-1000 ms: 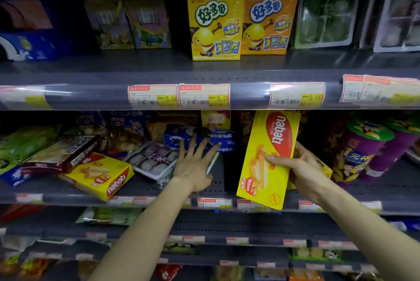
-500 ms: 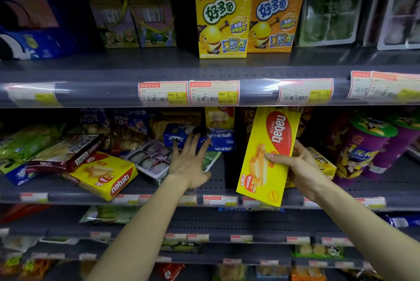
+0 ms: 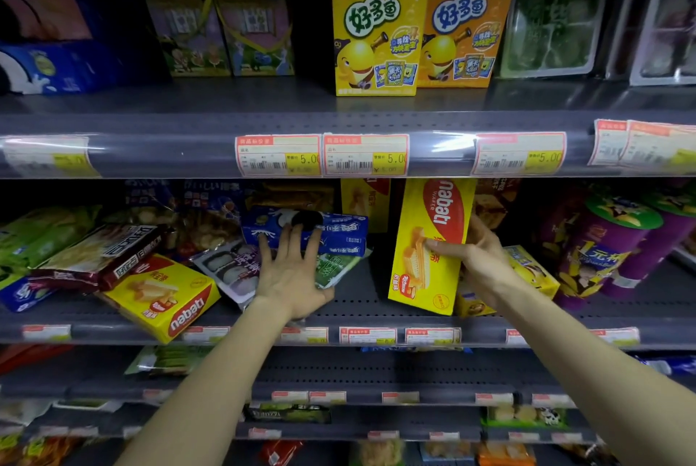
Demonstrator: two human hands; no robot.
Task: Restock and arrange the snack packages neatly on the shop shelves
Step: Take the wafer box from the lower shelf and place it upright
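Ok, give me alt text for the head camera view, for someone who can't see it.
A person's right hand holds a yellow wafer box upright on a shop shelf, while the left hand lies flat with spread fingers on a blue cookie pack and packets beneath. Another wafer box lies tilted to the left; two cartoon boxes stand above.

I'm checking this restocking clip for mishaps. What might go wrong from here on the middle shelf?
The upright Nabati box, pinched by the right hand, stands tilted near the shelf edge and may tip off if released. The left hand, pressing the blue cookie pack and green packet, could shove the loose pile askew.
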